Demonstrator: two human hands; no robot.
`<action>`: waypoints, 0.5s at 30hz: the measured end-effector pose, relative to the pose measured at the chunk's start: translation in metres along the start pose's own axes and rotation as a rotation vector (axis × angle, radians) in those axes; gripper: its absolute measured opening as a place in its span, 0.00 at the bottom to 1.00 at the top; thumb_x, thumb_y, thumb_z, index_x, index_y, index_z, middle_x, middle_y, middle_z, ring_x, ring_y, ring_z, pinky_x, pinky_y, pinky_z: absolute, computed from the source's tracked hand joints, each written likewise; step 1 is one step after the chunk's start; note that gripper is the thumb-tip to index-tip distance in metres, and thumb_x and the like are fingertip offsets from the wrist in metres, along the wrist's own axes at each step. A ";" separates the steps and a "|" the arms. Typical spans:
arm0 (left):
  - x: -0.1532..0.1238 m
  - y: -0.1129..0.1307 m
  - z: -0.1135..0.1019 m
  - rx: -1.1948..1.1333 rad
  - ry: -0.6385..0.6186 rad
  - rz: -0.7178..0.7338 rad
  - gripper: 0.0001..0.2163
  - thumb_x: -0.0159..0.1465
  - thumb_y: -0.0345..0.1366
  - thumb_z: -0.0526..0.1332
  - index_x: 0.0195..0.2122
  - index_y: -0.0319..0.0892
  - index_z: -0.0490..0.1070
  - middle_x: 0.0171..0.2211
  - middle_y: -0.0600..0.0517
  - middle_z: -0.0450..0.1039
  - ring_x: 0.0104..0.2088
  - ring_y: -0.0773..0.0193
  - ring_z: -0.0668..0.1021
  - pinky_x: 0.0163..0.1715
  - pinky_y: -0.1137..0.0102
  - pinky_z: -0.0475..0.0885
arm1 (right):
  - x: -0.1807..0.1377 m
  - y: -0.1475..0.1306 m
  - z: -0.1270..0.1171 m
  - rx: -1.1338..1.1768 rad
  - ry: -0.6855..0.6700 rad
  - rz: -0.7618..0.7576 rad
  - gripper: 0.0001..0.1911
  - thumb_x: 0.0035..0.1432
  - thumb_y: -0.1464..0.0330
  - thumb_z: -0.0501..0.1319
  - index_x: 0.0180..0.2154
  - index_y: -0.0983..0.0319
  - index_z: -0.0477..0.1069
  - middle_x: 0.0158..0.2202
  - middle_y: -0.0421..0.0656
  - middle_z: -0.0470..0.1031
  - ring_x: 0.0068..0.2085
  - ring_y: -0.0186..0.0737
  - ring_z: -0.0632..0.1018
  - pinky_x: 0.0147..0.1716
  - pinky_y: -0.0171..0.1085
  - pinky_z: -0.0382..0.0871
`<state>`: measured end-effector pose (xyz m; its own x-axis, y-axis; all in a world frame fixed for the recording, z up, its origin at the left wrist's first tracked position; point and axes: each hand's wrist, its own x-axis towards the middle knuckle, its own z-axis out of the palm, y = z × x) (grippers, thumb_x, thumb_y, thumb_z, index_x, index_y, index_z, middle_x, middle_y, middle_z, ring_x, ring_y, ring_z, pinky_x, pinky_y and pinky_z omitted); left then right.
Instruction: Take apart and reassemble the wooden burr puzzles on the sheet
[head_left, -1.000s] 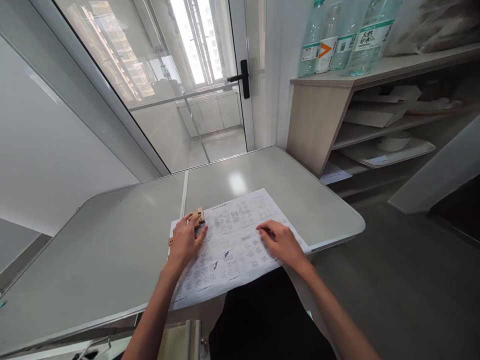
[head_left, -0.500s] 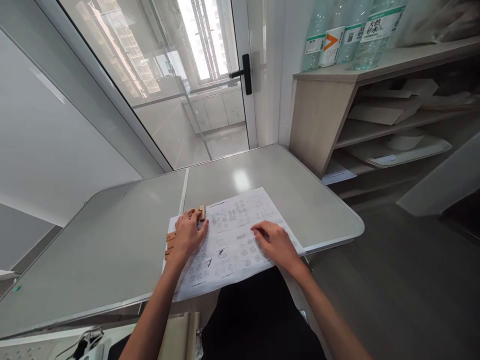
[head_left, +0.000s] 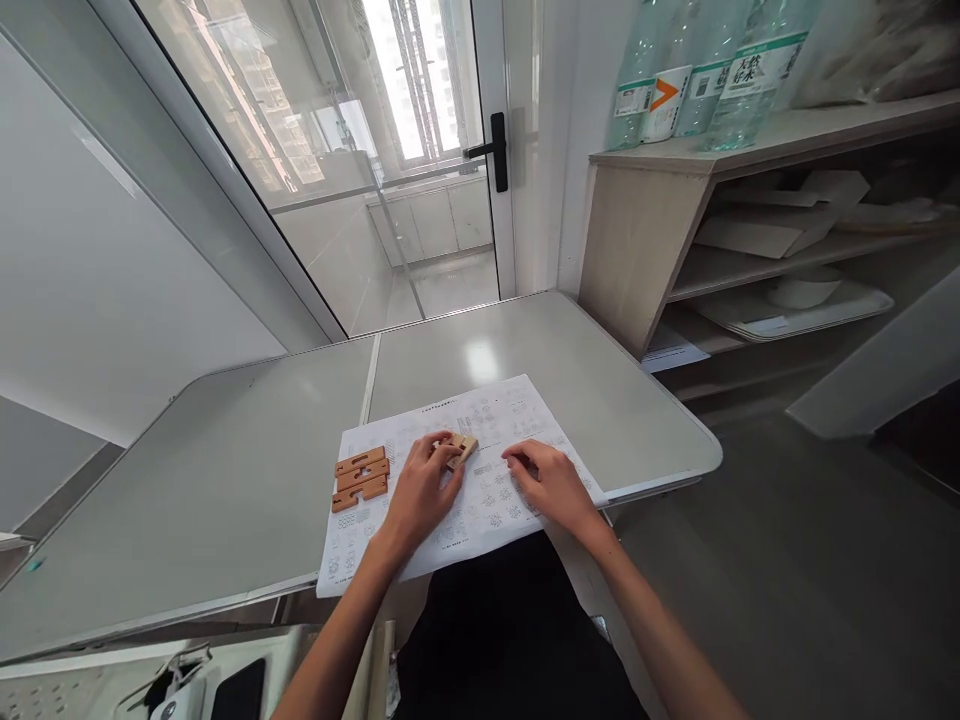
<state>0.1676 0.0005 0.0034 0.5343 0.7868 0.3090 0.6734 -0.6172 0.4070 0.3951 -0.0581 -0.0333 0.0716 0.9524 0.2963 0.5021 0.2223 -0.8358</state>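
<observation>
My left hand (head_left: 427, 485) is closed on light-coloured notched wooden puzzle pieces (head_left: 469, 447), partly covered by its fingers. Under both hands lies a large white paper sheet (head_left: 420, 420) printed with small diagrams. To the left of that hand, several reddish-brown notched wooden puzzle pieces (head_left: 361, 478) lie side by side on the sheet. My right hand (head_left: 551, 480) rests on the sheet's right part, its fingers curled in and nothing visible in them.
The grey folding table (head_left: 225, 470) has a seam across it. Behind stands a glass door with a black handle (head_left: 497, 152). At right, a wooden shelf (head_left: 645, 240) bears plastic bottles (head_left: 750, 90). A dark phone (head_left: 240, 690) lies at lower left, below the table edge.
My left hand has moved right across the sheet with the light wooden puzzle pieces, uncovering the reddish-brown ones. My right hand has stayed where it was.
</observation>
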 end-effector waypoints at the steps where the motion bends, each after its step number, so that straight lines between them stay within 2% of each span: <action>1: -0.004 0.006 0.002 -0.027 0.000 0.026 0.07 0.72 0.38 0.58 0.47 0.47 0.74 0.60 0.45 0.68 0.60 0.50 0.73 0.56 0.53 0.76 | 0.000 0.001 0.000 0.000 -0.001 -0.002 0.10 0.69 0.69 0.56 0.42 0.57 0.78 0.41 0.42 0.82 0.39 0.42 0.79 0.37 0.39 0.70; 3: -0.010 0.016 0.007 -0.061 -0.010 0.059 0.07 0.72 0.37 0.59 0.49 0.48 0.73 0.60 0.46 0.68 0.60 0.51 0.73 0.56 0.53 0.75 | 0.000 0.001 0.000 0.002 -0.002 -0.008 0.10 0.69 0.69 0.56 0.42 0.57 0.78 0.41 0.42 0.82 0.40 0.42 0.80 0.38 0.39 0.70; 7: -0.019 0.026 0.012 -0.106 -0.016 0.042 0.19 0.69 0.37 0.64 0.60 0.51 0.66 0.62 0.46 0.66 0.62 0.50 0.72 0.61 0.52 0.72 | 0.000 0.001 0.001 -0.001 -0.005 -0.018 0.10 0.69 0.69 0.56 0.42 0.57 0.78 0.42 0.42 0.82 0.41 0.43 0.80 0.38 0.39 0.70; 11: -0.024 0.022 0.010 -0.172 0.003 -0.001 0.25 0.67 0.38 0.66 0.63 0.50 0.61 0.63 0.44 0.65 0.63 0.49 0.72 0.62 0.51 0.71 | 0.000 0.002 0.002 -0.009 0.015 -0.014 0.10 0.69 0.68 0.57 0.46 0.57 0.76 0.42 0.43 0.81 0.40 0.43 0.80 0.38 0.40 0.72; 15: -0.030 0.015 0.004 -0.241 -0.027 -0.032 0.28 0.64 0.33 0.66 0.64 0.50 0.60 0.63 0.44 0.66 0.63 0.50 0.72 0.63 0.52 0.69 | -0.001 0.002 0.004 -0.029 -0.013 -0.052 0.11 0.67 0.63 0.62 0.50 0.56 0.73 0.46 0.44 0.78 0.40 0.42 0.80 0.41 0.42 0.74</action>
<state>0.1638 -0.0328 -0.0033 0.5303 0.8033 0.2712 0.5505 -0.5695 0.6104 0.3929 -0.0580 -0.0368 0.0338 0.9422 0.3332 0.5300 0.2658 -0.8053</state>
